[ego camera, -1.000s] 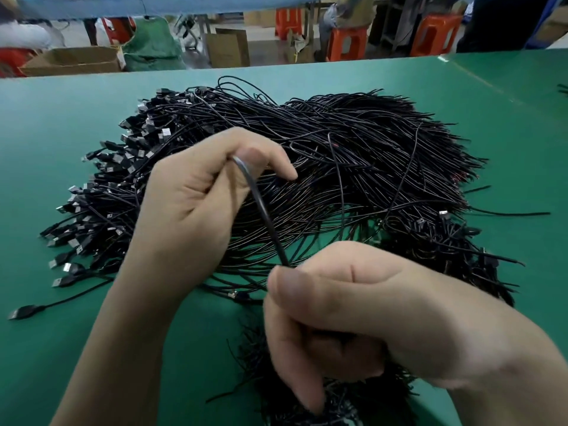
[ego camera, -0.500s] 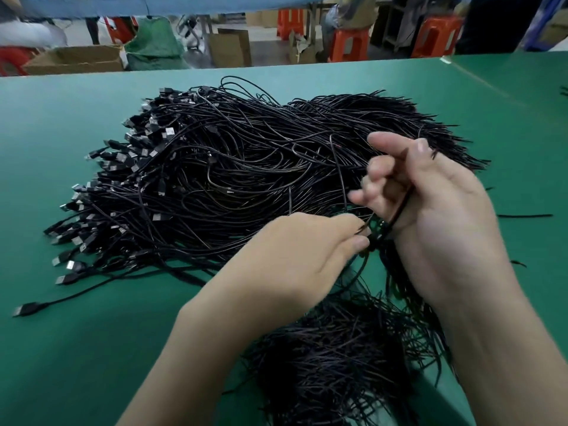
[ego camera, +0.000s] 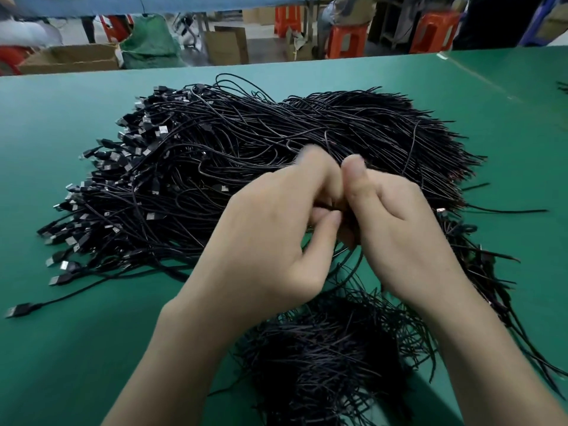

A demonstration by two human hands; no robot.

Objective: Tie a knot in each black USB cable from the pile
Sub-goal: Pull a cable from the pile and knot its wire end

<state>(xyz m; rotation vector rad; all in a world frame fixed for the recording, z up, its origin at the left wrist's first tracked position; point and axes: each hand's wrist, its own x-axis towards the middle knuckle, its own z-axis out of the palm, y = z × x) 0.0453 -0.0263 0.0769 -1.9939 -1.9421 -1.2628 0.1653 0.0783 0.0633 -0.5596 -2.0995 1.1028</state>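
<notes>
A large pile of black USB cables [ego camera: 246, 155] covers the middle of the green table [ego camera: 55, 124], plug ends fanned out to the left. My left hand [ego camera: 264, 235] and my right hand [ego camera: 399, 229] meet knuckle to knuckle above the pile's near edge. Both are closed on one black cable [ego camera: 347, 272], which loops down between the wrists. The part held between the fingers is hidden. A second, smaller heap of black cables [ego camera: 325, 358] lies close to me under my forearms.
One stray cable with a USB plug [ego camera: 18, 310] lies at the near left. Loose cable ends trail off the pile to the right [ego camera: 507, 210]. Beyond the far table edge are cardboard boxes [ego camera: 70, 58] and orange stools [ego camera: 347, 41].
My hands have come together over the pile: the left moved up and right, the right moved left and closed. The cable's loop now hangs between the wrists.
</notes>
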